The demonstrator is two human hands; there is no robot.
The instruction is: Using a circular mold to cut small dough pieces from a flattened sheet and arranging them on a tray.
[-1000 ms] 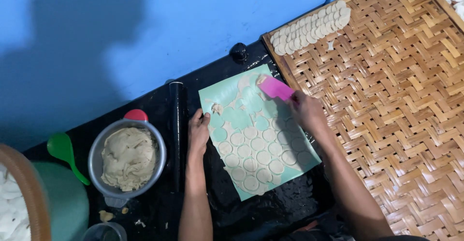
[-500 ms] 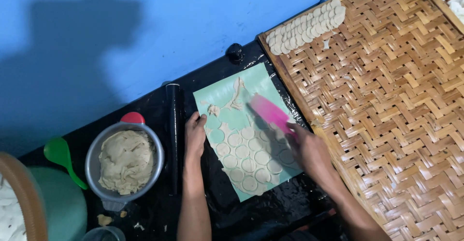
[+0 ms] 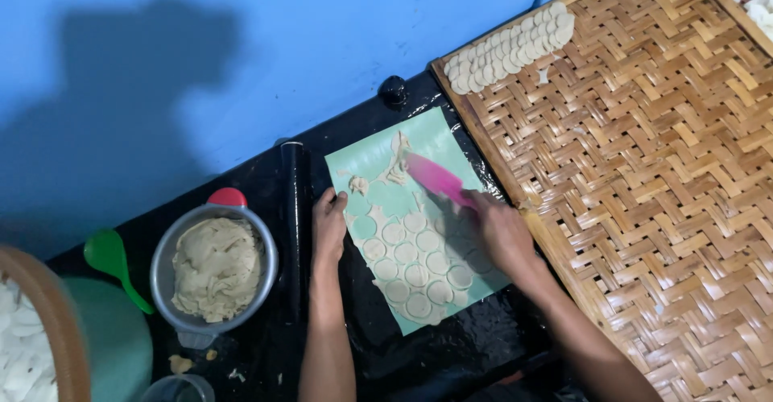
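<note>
Here we see both forearms reaching up from the bottom edge toward a pale green mat lying on a black work surface. Our left hand rests palm down at the mat's left edge, its fingers laid flat and close together, pressing the mat in place. Our right hand is curled around the handle of a pink scraper, whose blade angles up and left across the mat's upper half; the wrist is bent and the forearm runs off down to the right. Round cut dough discs cover the mat's lower half, with dough scraps near its top. Just left of our left hand lies a black rolling pin, then a metal bowl of dough. To the right sits a woven bamboo tray with a row of discs along its top edge.
</note>
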